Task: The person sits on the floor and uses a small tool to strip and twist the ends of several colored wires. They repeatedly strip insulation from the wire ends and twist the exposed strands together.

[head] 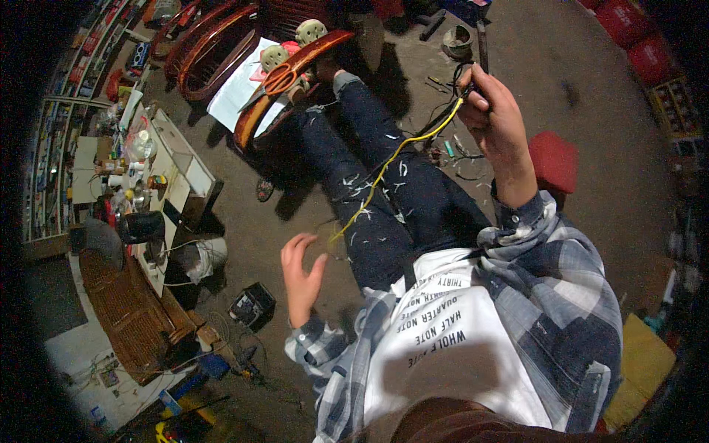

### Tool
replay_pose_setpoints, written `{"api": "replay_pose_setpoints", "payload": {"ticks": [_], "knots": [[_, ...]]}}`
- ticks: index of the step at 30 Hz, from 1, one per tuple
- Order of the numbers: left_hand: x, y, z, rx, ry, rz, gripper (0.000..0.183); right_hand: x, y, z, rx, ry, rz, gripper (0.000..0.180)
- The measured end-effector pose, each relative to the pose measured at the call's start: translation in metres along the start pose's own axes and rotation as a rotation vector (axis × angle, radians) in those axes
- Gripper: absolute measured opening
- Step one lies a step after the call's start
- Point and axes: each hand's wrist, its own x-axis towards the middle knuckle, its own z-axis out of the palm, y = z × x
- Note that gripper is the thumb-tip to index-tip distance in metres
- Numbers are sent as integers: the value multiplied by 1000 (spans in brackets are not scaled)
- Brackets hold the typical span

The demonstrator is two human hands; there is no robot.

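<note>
Raised at the upper right, my right hand (496, 119) pinches a bundle of thin black wires (461, 72) together with a yellow wire (382, 174). The yellow wire slants down across my legs, and its lower end looks frayed or blurred. Close to that end is my left hand (302, 268), with thumb and fingers apart and nothing between them. Small white scraps (402, 168) are scattered over my dark jeans (324, 149). Beyond my legs, orange-handled scissors (279, 80) lie on a curved, varnished wooden chair part (252, 123).
White paper (227, 105) lies by the chair part. A cluttered workbench (191, 166) and a brown seat (124, 315) stand on the left. On the floor are a black box-like device (252, 306) and a metal can (457, 41). A red stool (554, 160) is beside my right forearm.
</note>
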Motion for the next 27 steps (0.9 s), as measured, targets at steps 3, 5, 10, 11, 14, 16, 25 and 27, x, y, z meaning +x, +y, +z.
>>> {"api": "replay_pose_setpoints", "payload": {"ticks": [3,5,10,11,14,16,25,27], "knots": [[39,40,4,-186,-37,119,34,-2,4,15,-67,-42,39,28],[59,66,13,-335,-12,167,32,-7,13,26,-144,-36,49,28],[101,122,35,-450,121,376,28,-16,28,45,-240,-174,8,28],[106,130,38,-484,150,408,24,-18,29,49,-221,-183,6,26],[107,142,42,-626,114,278,20,-22,26,54,-184,-254,31,22],[103,143,42,-749,37,115,24,-28,25,66,-176,-222,11,22],[87,155,37,-932,-78,32,33,-26,26,77,-152,-178,-67,23],[84,157,38,-941,-68,42,33,-24,27,77,-103,-176,-66,23]]}}
